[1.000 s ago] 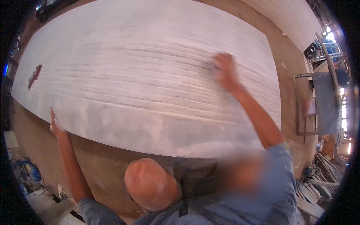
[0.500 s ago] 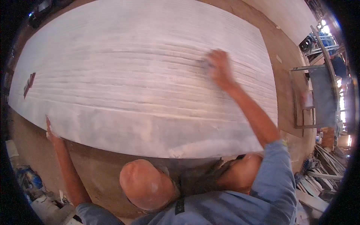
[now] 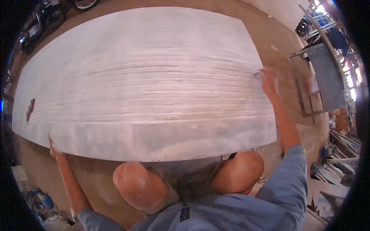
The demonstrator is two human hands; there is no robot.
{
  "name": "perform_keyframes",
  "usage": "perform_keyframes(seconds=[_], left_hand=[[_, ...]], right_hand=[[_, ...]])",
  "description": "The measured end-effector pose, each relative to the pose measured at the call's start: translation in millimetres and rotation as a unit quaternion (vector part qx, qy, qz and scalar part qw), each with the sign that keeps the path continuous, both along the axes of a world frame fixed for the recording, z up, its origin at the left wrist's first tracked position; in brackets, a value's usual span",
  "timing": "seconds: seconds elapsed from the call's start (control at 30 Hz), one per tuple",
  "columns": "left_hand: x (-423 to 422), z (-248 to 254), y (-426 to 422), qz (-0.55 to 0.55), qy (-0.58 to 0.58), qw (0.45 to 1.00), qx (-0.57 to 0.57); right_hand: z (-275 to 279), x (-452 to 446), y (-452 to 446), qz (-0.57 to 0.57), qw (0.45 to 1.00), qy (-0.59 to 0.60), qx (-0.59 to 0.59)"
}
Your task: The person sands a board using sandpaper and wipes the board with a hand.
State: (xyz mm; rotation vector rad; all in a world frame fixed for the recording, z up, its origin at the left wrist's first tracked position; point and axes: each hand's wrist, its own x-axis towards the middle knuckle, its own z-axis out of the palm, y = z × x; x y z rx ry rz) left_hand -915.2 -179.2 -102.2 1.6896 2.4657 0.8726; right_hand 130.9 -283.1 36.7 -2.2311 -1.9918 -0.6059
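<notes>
A large white panel with long ridges and grey, powdery patches lies in front of my knees. At its right edge, my right hand is closed on a small dark grey piece that looks like sandpaper; motion blurs it. My left hand grips the panel's near left edge, with one digit on top and the other fingers mostly hidden. White dust coats that hand. A dark reddish-brown slot-like fitting sits near the panel's left end.
Beyond the right edge stands a metal frame with a grey sheet. Scrap strips are piled at the lower right. A motorcycle is at the far left, and a blue object lies among clutter at lower left.
My right hand has swept right and slightly down, from the ridged area to the panel's right edge. My left hand stays on the near edge. The camera view has shifted.
</notes>
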Motion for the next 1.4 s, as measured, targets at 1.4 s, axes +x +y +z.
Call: perform_keyframes(seconds=[1.4], left_hand=[[-5,0,-1,0.020,-0.284,0.958,0.018]], right_hand=[[-21,-23,53,0.103,0.987,0.119,0.002]])
